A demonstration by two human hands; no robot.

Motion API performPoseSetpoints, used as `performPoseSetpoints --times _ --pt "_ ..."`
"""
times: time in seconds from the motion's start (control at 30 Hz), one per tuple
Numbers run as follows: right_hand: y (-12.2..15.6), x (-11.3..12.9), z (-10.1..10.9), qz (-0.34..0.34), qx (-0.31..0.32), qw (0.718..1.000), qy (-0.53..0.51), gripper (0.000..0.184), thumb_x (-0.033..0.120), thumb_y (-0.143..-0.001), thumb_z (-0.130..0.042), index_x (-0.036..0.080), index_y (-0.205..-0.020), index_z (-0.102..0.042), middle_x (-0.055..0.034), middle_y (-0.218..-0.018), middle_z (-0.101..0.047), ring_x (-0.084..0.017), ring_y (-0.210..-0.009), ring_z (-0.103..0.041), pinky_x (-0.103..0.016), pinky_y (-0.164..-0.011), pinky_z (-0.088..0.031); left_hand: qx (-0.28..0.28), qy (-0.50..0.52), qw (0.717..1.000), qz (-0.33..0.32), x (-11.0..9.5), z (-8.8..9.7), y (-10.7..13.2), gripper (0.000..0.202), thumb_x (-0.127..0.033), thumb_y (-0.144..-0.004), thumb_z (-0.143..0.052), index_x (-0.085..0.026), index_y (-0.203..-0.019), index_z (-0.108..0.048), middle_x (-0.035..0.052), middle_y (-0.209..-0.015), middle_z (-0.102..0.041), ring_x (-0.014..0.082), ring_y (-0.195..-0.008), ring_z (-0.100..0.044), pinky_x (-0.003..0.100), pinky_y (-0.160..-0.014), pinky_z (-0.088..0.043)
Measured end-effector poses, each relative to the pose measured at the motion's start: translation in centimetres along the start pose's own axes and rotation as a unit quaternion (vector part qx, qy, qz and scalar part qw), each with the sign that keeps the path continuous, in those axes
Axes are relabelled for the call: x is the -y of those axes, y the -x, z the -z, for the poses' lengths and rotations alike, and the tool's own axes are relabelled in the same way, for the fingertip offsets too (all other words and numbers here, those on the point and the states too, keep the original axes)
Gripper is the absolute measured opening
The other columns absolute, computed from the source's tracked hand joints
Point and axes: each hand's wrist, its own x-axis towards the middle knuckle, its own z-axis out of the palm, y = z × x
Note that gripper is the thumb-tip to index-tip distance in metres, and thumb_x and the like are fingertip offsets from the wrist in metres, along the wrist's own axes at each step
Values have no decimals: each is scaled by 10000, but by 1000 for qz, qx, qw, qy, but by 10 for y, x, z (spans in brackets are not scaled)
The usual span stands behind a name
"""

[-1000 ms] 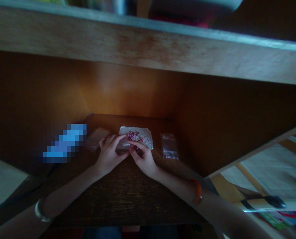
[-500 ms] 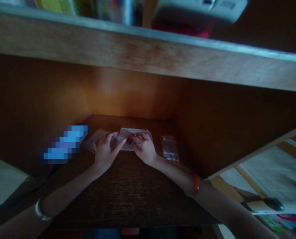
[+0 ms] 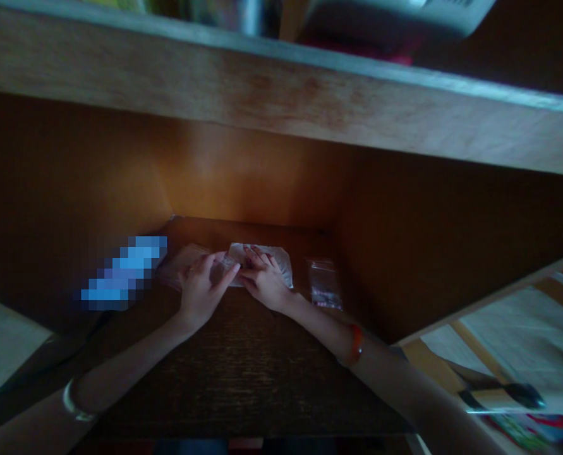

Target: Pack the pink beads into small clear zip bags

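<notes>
Two bare hands work close together at a dark wooden desk [image 3: 224, 373], the left hand [image 3: 199, 287] with thumb and forefinger a narrow gap apart, apparently gripping a piece of clear plastic [image 3: 218, 270]. The right hand [image 3: 265, 281] lies with fingers spread over a crinkled white sheet [image 3: 282, 260]; whether its fingertips hold anything cannot be told. Just to the right of the sheet, apart from both hands, lies a small clear bag [image 3: 325, 278] with pinkish beads [image 3: 327, 299] along its bottom edge, so part of the work looks done. The rest appears unfinished: both hands are busy, and more plastic [image 3: 171, 268] lies flat beside the left hand. What remains on the sheet beneath the right hand is hidden.

A second ago, the fingertips of both hands nearly met, and a pink cluster showed on the sheet. Now the right hand covers that spot, its palm flatter, and the left stands slightly back with the plastic at its fingertips. The beaded bag stays put.
</notes>
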Motion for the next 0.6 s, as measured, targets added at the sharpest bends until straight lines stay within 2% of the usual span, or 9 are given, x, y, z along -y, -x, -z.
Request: performPoseSetpoints --times 0.13,0.23,0.37,0.6 --pt "-5 -1 -2 10 13 1000 20 151 184 -798 -594 270 -849 -707 -29 -1311 -491 -303 -1248 -374 -498 -941 -363 1 9 1000 3 0 0 0 342 -483 -837 -488 -247 -1081 -536 55 -1094 -649 277 -1042 -569 452 -898 -320" --pt "-4 -4 -5 3 5 1000 24 156 180 -801 -590 258 -867 -706 -35 -1292 -511 -275 -1238 -391 -461 -947 -364 4 10 1000 -4 0 -1 1 348 -483 -831 -504 -256 -1093 -525 49 -1123 -637 276 -1054 -561 450 -902 -312" --pt "-1 -9 -9 -29 -9 999 -14 159 180 -778 -617 254 -886 -707 -37 -1245 -548 -254 -1202 -428 -442 -957 -351 -2 3 1000 -15 0 -3 2 392 -489 -794 -560 -252 -1103 -511 50 -1146 -625 279 -1054 -558 447 -892 -316" --pt "1 -8 -10 -101 -42 993 -53 94 192 -738 -656 260 -784 -701 -13 -1099 -617 -233 -1093 -493 -423 -908 -362 -18 -2 999 -28 -1 -1 2 372 -462 -789 -583 -267 -1094 -501 49 -1119 -633 278 -1052 -558 458 -896 -312"
